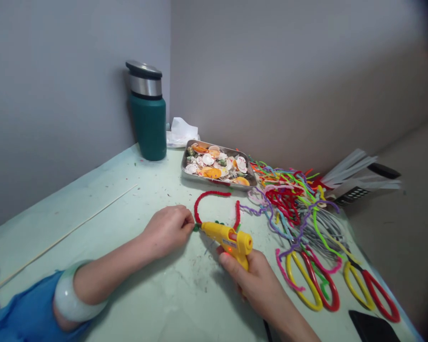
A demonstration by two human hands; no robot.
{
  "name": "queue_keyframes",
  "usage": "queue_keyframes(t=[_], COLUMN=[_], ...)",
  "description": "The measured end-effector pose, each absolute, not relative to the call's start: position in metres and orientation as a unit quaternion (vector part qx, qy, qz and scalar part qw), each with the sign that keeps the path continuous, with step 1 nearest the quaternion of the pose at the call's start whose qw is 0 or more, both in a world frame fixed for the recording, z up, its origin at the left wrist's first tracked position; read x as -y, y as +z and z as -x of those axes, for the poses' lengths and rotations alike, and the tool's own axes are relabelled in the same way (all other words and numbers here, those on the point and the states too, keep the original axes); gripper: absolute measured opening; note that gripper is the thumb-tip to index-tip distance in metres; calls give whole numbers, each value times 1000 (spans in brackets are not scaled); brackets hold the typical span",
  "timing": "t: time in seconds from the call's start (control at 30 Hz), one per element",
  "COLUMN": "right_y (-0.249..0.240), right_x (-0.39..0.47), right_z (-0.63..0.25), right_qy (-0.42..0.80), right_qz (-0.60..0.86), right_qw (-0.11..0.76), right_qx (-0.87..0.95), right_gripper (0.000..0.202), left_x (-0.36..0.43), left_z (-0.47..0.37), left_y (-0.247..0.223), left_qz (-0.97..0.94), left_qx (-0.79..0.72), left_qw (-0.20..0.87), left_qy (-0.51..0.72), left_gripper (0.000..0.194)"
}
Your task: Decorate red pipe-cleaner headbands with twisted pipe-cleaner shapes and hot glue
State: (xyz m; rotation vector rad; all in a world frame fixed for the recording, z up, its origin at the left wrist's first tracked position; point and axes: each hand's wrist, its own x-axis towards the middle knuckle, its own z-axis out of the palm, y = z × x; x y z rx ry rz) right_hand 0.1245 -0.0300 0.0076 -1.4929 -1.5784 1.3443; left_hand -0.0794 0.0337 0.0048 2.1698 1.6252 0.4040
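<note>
Holding a yellow hot glue gun (pixel 219 232) to a dark green tip (pixel 196 227).
Gripping the handle in the right hand (pixel 251 278); pinching the tip with the left hand (pixel 171 230), beside a curved red pipe cleaner (pixel 196 206) on the tabletop (pixel 146 299), before the metal tray (pixel 214 182).

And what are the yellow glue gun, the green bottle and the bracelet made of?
Glue gun: probably hard plastic, smooth and slightly shiny, with a moulded-looking body. Bottle: likely metal with a dull green coating; the shiny silver band below its lid hints at that. Bracelet: pale, cloudy and glossy, so maybe polished stone, though glass or plastic could look similar.
</note>
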Motion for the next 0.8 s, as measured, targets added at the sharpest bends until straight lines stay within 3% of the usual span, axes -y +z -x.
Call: queue_keyframes(t=[0.8], right_y=[6], right_x=[33], right_z=[-121], right_qy=[510], right_qz=[550], right_qw=[275], right_qx=[602], right_gripper=[32], left_x=[-35], left_z=[82], left_y=[2], left_qz=[-769], left_qx=[-588], left_qw=[208], left_qy=[140], left_gripper=[19])
